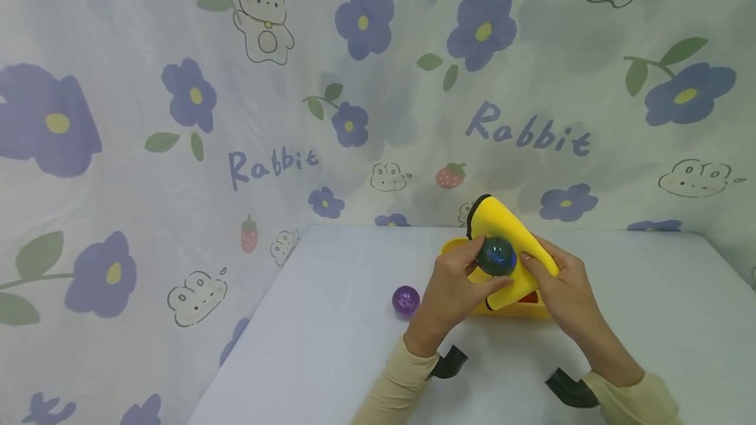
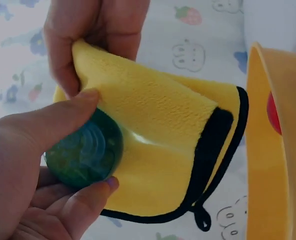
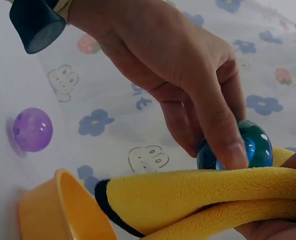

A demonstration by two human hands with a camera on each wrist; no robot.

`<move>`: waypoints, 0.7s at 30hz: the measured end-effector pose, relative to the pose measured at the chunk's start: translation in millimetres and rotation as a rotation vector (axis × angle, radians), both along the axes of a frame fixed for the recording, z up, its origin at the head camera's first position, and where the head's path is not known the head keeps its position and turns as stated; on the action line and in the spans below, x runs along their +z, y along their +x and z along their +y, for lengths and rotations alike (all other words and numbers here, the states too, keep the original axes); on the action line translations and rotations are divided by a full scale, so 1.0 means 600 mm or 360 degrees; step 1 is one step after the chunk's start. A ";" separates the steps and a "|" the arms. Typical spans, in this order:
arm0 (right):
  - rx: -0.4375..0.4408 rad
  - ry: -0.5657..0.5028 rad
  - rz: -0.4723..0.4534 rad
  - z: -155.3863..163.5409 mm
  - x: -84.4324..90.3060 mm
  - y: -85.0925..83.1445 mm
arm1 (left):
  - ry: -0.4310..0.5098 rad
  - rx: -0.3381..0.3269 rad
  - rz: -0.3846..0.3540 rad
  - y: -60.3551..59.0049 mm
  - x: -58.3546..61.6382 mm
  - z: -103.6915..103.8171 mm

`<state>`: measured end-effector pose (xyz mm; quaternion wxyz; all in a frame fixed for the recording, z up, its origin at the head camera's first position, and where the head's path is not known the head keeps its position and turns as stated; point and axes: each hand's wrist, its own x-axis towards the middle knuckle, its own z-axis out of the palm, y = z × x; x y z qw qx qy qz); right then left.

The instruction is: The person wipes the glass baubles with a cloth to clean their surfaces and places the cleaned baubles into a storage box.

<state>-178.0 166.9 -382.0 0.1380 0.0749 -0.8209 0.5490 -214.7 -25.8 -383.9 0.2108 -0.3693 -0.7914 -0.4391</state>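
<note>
One green ball (image 1: 497,256) is pinched between the thumb and fingers of the left hand (image 1: 451,287) and pressed against a folded yellow cloth (image 1: 510,241), which is gripped by the right hand (image 1: 564,290). Both are held just above a yellow bowl (image 1: 520,309) on the white table (image 1: 331,340). A purple ball (image 1: 405,300) is seen lying left of the bowl, apart from it.
</note>
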 end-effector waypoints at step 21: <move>0.0092 0.0301 0.0534 -0.030 -0.002 0.019 | 0.0208 0.0045 -0.0419 -0.011 0.009 -0.029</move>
